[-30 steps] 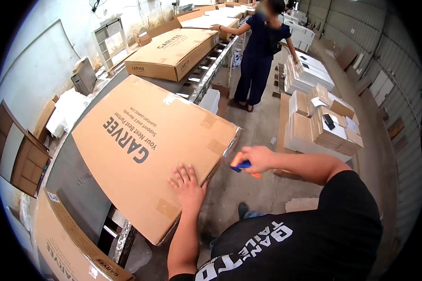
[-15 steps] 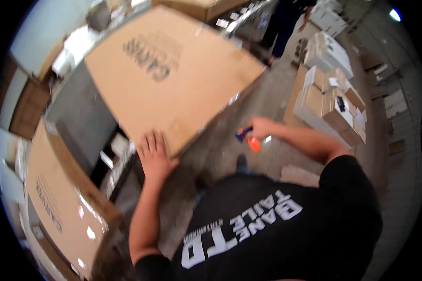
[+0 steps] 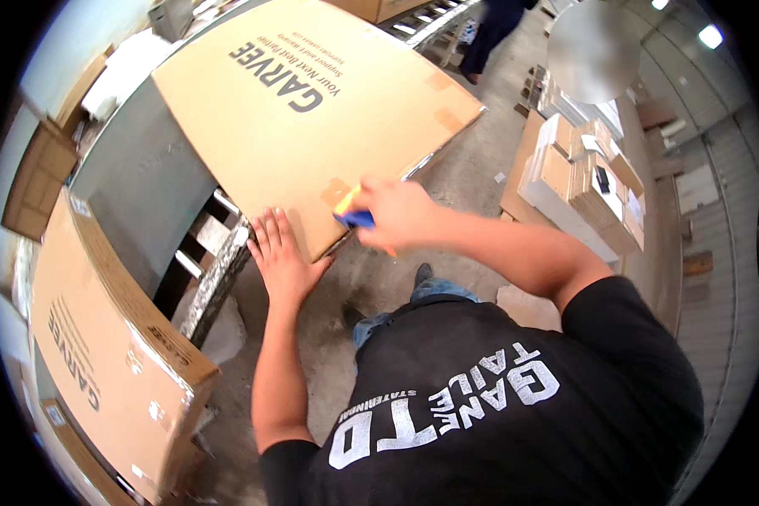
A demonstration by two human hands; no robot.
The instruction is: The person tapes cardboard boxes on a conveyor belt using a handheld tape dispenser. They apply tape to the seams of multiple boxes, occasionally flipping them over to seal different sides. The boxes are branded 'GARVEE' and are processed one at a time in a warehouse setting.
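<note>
A large flat cardboard box (image 3: 304, 126) with dark print lies at an angle before me. My left hand (image 3: 282, 261) rests on its near corner, fingers stretched out and spread. Over the box's near right edge is my right hand (image 3: 392, 215), closed around a blue and orange hand tool (image 3: 356, 218). A yellow part of the tool shows near the box surface; motion blur and my fingers hide its exact kind. Tan tape patches (image 3: 337, 187) lie beside it on the cardboard. I cannot tell whether the tool touches the box.
The box lies over a roller conveyor (image 3: 219, 274) and a grey surface (image 3: 143, 202). Another long carton (image 3: 101, 354) stands at the left. Stacked cartons (image 3: 582, 181) sit on the floor at the right. A person in dark trousers (image 3: 491, 38) stands at the far side.
My right hand has moved left and up with the tool, from above the floor to the box's near edge. My left hand stays on the corner. The person beyond has shifted slightly left.
</note>
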